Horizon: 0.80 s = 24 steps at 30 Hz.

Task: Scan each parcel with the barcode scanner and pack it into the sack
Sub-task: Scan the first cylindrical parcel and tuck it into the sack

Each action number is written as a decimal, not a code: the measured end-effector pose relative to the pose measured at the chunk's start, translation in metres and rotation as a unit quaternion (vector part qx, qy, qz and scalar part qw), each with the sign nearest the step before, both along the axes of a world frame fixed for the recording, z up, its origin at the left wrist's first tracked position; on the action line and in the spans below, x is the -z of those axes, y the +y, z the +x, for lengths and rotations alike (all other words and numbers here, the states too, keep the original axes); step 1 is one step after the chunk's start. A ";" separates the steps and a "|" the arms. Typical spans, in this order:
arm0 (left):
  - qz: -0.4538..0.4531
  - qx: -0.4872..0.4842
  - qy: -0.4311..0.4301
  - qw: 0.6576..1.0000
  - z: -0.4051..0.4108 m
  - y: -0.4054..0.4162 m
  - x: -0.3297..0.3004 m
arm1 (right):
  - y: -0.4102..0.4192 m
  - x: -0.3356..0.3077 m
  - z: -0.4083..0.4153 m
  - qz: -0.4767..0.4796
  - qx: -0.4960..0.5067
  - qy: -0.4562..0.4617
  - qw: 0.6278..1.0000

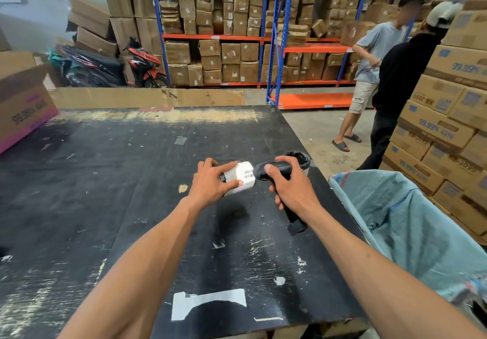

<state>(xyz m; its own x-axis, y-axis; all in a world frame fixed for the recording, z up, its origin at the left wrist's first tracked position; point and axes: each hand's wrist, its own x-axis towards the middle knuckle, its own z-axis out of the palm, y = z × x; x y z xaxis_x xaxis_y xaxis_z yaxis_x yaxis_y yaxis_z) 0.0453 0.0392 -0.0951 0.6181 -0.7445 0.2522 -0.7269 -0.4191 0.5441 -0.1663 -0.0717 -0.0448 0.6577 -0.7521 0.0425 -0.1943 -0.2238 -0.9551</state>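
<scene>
Where your fingers (232,183) meet it, the parcel (241,178) is a small rounded bundle, dark glossy wrap at one end, the rest covered by a white paper label with printed barcode lines.

Left hand (213,183): closed around the parcel from above, thumb and forefinger pinching the label; it is held just above the table.

Right hand (290,183): wrapped tight on the scanner (274,172), a dark matte plastic pistol shape. Its rounded head nearly touches the label; its handle (296,224) juts down towards you past your wrist.

Table (131,180): flat black board, badly scuffed, paint worn to pale wood along the far edge, flecked with white scratches. A torn strip of white tape (208,303) sticks near the front edge.

Bin (300,158): small round, lined with shiny black plastic, just beyond your right hand at the table's right edge.

Sack (411,230): pale blue-green woven fabric, mouth open, slack and creased, hanging beside the table at your right.

Boxes (448,127): brown cardboard with blue print, stacked behind the sack.

Shelves (263,35): blue uprights, orange beams, packed with plain cartons.

Two people (382,61) stand by the shelves.
</scene>
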 end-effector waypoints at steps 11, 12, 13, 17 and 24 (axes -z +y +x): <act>-0.027 -0.001 0.014 1.000 -0.006 -0.004 0.004 | -0.001 0.001 -0.004 0.009 0.003 -0.003 1.000; -0.038 -0.003 0.030 0.999 -0.009 -0.005 0.005 | -0.001 0.002 -0.004 0.011 0.004 -0.003 1.000; -0.055 -0.008 0.053 0.997 -0.011 -0.006 0.008 | -0.001 0.002 -0.006 0.014 0.005 -0.003 1.000; -0.114 -0.030 0.125 0.985 -0.026 -0.010 0.014 | -0.004 0.011 -0.010 0.018 0.016 0.014 1.000; -0.142 -0.041 0.196 0.969 -0.046 -0.007 0.012 | -0.021 0.053 -0.031 0.074 0.078 0.115 0.988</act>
<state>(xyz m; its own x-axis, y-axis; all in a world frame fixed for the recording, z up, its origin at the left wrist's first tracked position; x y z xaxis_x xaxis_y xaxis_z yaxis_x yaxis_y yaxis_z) -0.0003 0.0326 -0.1070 0.7616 -0.6243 0.1737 -0.4117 -0.2592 0.8737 -0.1974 -0.0923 -0.0975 0.5128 -0.8319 -0.2121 -0.4304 -0.0353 -0.9020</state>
